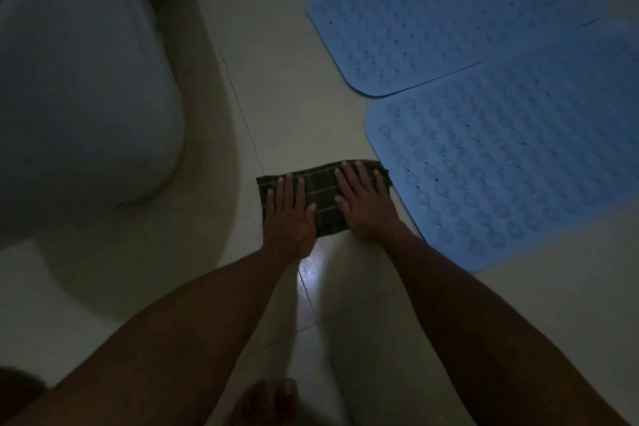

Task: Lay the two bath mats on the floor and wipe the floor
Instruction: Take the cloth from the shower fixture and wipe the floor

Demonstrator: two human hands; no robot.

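Dim bathroom, pale tiled floor (294,86) everywhere, with a big white toilet (79,86) filling the left side. Both blue bath mats are already down on the right, the far mat (432,17) and the near mat (518,162), edges just about touching or slightly overlapping, hard to tell which in this light, so I'd say the laying part is done. What's left is wiping: a folded dark plaid cloth (323,197) sits flat on the tile between the toilet base and the near mat, its right corner just touching the mat's edge. Left hand (288,214) and right hand (366,204) are both spread flat on top of it, fingers open and pressing rather than gripping anything, probably to keep even pressure while pushing it across.
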